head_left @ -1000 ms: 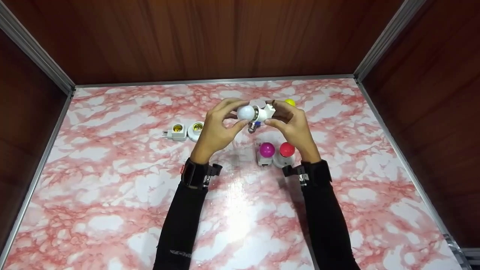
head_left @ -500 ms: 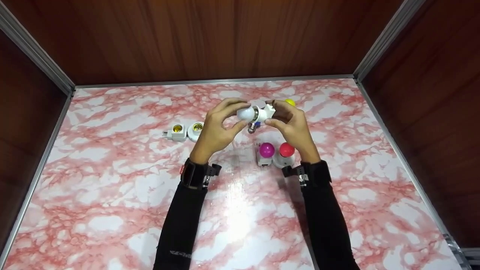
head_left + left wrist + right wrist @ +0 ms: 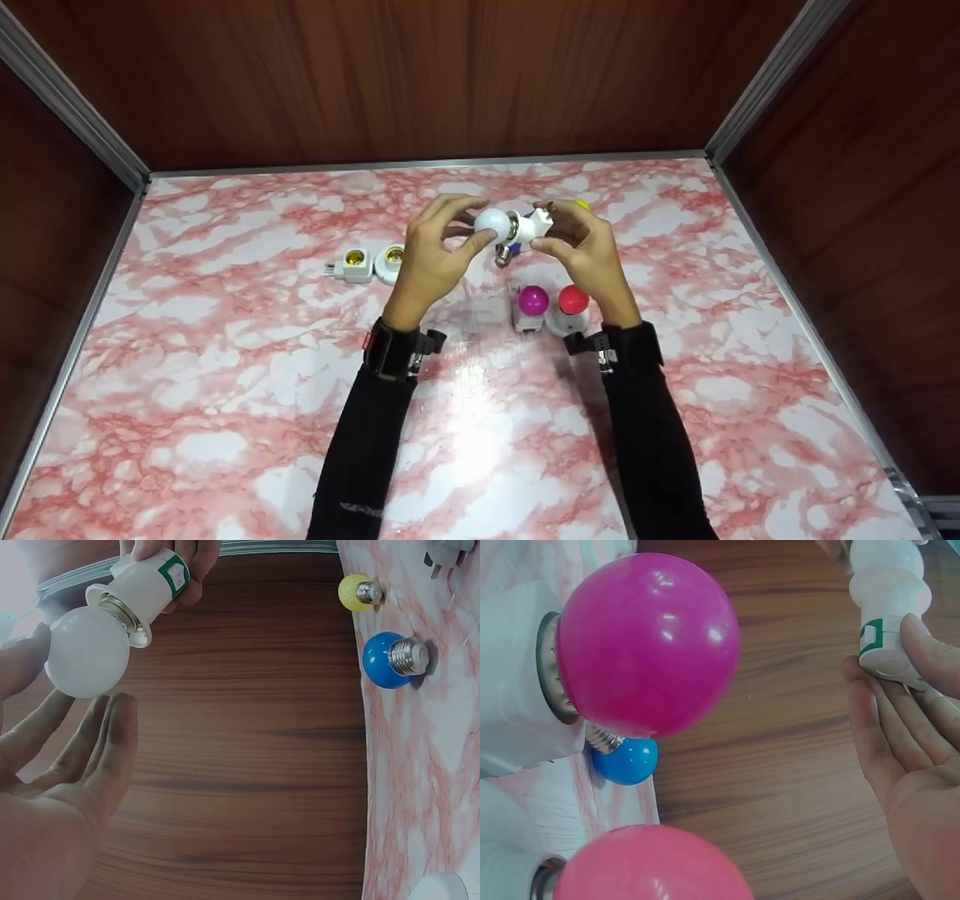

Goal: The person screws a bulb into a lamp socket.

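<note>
My left hand holds a white light bulb by its globe, the thumb on one side and fingertips at the other. The bulb's metal screw base sits partly in the mouth of a white lamp socket, with some thread showing. That socket is gripped at its far end by my right hand, between thumb and fingers. Both are up off the table. A green-edged label shows on the socket in both wrist views. Behind the hands lie a blue bulb and a yellow bulb, loose on their sides.
A purple bulb and a red bulb stand in white holders below the right hand. Left of the left hand are a bare plug-in socket and a round-base socket. Wood-grain panels wall the marbled table.
The left hand's fingers first curl over the top of the globe, then draw back left, and the thumb shifts up along it. The right hand and socket stay nearly still.
</note>
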Demonstrator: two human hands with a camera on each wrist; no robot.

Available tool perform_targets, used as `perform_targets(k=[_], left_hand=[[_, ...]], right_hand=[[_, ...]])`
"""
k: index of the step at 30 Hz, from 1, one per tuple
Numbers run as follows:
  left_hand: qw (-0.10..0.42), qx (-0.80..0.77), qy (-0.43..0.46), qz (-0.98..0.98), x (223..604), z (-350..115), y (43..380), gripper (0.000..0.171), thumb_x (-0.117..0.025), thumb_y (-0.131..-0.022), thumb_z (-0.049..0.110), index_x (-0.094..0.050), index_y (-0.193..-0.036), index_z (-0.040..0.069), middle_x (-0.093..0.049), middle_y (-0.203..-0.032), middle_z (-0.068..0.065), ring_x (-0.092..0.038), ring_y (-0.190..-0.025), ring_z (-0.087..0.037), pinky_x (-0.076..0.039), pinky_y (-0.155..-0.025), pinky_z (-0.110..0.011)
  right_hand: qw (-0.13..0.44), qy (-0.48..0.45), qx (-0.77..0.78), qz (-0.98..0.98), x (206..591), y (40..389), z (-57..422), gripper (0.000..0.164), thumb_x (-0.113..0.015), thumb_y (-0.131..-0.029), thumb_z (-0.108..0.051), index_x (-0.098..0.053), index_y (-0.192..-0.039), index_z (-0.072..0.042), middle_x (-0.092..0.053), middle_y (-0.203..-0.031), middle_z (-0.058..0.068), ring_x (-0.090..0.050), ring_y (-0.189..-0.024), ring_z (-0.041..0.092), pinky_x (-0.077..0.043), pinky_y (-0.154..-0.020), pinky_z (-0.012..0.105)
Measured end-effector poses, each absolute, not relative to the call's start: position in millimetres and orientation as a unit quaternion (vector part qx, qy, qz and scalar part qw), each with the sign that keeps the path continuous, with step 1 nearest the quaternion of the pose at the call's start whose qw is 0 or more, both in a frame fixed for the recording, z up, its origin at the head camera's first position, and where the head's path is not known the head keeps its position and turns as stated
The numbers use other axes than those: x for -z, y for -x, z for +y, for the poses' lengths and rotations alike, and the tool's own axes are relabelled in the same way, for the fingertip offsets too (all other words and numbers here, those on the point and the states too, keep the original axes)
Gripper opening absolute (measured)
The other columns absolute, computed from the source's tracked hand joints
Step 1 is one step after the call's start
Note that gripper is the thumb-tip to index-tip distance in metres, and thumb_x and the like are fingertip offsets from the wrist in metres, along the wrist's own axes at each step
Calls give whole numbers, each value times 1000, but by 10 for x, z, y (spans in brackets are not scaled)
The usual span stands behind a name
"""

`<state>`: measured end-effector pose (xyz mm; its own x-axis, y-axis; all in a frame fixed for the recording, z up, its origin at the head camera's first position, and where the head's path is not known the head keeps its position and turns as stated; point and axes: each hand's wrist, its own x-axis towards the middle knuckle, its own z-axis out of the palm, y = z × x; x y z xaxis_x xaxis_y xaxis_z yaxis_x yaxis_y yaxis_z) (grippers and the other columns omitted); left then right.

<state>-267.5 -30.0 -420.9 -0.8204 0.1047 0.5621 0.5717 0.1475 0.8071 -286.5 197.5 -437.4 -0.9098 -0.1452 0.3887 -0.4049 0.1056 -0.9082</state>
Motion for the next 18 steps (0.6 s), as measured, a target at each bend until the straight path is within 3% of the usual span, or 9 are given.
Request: perform_targets(k=[10, 18], left_hand=[[197, 597, 219, -746, 4092, -277, 2575, 34, -76, -85, 9, -68, -116, -3, -67, -113, -20, -70, -96, -30, -63, -86, -32], [213, 617, 206, -729, 4136, -241, 2611, 38, -82, -79, 9, -69, -111, -5, -67, -109, -18, -70, -95, -30, -63, -86, -33]], right_hand=[[109, -184, -633, -744, 4390, 2873, 1980, 46, -81, -79, -5, -66, -122, -1, -72, -100, -1, -71, -94, 13, -60, -89, 24], [112, -189, -630, -745, 4385, 2867, 1965, 45, -81, -78, -5, -66, -121, -1, -73, -99, -3, -71, -95, 12, -60, -90, 25]])
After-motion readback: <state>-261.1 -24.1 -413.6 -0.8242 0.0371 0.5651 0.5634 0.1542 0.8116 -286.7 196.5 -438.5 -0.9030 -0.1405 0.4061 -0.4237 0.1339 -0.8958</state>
